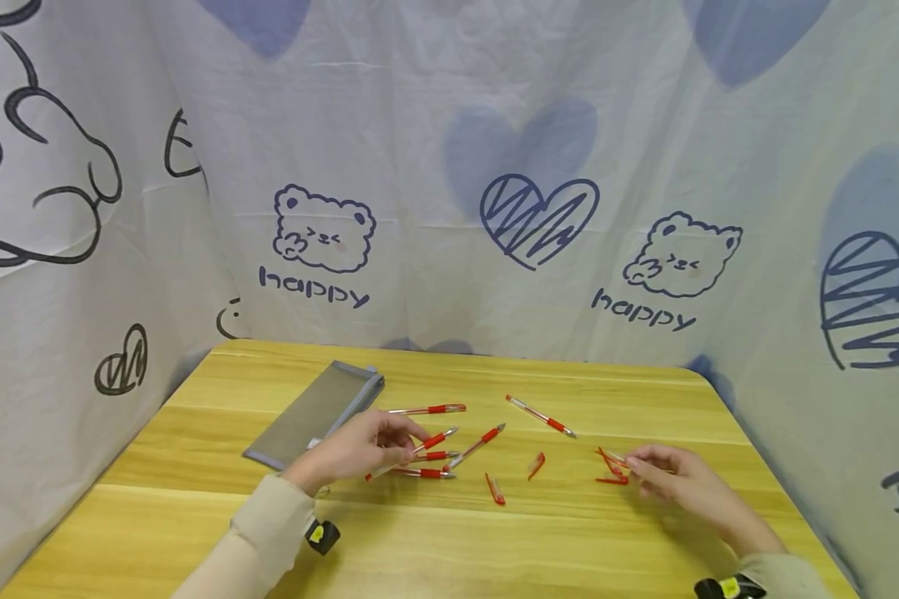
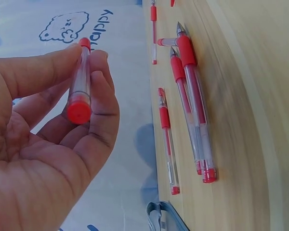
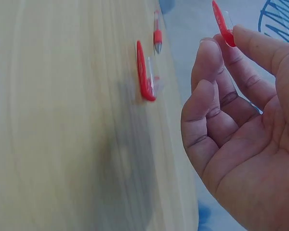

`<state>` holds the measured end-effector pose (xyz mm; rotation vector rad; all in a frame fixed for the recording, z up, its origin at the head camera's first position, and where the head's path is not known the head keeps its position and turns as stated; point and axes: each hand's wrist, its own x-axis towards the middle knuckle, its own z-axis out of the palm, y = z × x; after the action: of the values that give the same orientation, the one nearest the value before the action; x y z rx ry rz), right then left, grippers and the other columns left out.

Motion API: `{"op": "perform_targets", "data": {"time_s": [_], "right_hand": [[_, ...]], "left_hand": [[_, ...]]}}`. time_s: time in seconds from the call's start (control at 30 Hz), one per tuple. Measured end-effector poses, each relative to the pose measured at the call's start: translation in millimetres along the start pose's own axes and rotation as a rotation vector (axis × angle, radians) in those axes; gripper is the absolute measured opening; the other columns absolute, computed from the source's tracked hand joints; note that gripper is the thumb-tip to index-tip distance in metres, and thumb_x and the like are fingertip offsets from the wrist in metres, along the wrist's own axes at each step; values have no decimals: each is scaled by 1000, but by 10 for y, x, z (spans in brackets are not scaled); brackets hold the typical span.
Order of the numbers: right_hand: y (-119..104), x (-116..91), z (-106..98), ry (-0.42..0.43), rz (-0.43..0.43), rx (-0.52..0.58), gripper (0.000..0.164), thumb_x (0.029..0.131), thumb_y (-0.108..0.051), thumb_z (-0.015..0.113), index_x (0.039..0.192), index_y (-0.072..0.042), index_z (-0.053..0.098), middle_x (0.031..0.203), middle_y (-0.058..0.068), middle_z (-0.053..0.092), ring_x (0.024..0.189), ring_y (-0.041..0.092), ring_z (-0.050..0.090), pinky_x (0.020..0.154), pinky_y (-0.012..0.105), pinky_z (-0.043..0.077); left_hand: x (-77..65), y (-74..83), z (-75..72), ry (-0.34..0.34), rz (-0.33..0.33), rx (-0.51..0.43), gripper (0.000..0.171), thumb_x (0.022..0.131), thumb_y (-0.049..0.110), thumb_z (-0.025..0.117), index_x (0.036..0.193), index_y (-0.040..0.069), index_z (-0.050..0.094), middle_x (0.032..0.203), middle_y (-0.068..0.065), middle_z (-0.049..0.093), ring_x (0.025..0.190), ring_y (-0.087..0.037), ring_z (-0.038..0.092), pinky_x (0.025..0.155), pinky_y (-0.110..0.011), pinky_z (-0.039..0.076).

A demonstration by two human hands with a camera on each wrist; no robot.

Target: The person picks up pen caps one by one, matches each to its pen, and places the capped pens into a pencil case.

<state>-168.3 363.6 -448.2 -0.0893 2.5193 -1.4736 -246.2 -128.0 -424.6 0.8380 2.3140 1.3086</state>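
My left hand (image 1: 360, 451) pinches a red gel pen (image 1: 435, 440) between thumb and fingers, above the table. In the left wrist view, that pen's red end plug (image 2: 79, 111) faces the camera. At the right, my right hand (image 1: 682, 481) holds a red pen cap (image 3: 224, 26) with a clip at its fingertips. Below it lies another red cap (image 3: 144, 77) on the table; whether more caps overlap there, I cannot tell. Beneath and beside the left hand are several uncapped red pens (image 2: 195, 91). One pen (image 1: 430, 409) with its cap on lies behind that hand.
A grey zippered pouch (image 1: 307, 416) lies on the wooden table (image 1: 195, 499), left of the pens. Two loose caps, one front cap (image 1: 495, 489) and one farther cap (image 1: 537, 466), lie mid-table. Another pen (image 1: 543, 417) lies farther back. Printed cloth (image 1: 434, 316) surrounds the table.
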Motion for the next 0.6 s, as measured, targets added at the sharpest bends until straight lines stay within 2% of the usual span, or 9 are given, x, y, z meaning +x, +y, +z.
{"op": "perform_targets", "data": {"time_s": [0.2,0.33,0.6], "right_hand": [[-142,58,117,2,12,0,44,111,-31,61,134,7,64,97,5,69,81,13,64,65,28,53],[-183,106,202,-21,-12,8,43,111,-29,60,133,7,64,98,6,71,82,13,64,67,28,55],[-227,193,382,-86,-44,66,39,113,-28,58,128,7,64,102,5,71,82,12,64,68,26,53]], "left_hand": [[-10,21,11,6,8,16,23,103,6,68,125,9,76,102,-14,75,89,-24,69,74,-23,55],[-15,27,16,0,30,32,22,103,8,69,124,9,76,103,-13,75,88,-21,68,74,-23,54],[-20,42,41,-23,43,-25,23,103,3,67,124,7,76,108,-13,76,91,-19,70,78,-24,59]]}}
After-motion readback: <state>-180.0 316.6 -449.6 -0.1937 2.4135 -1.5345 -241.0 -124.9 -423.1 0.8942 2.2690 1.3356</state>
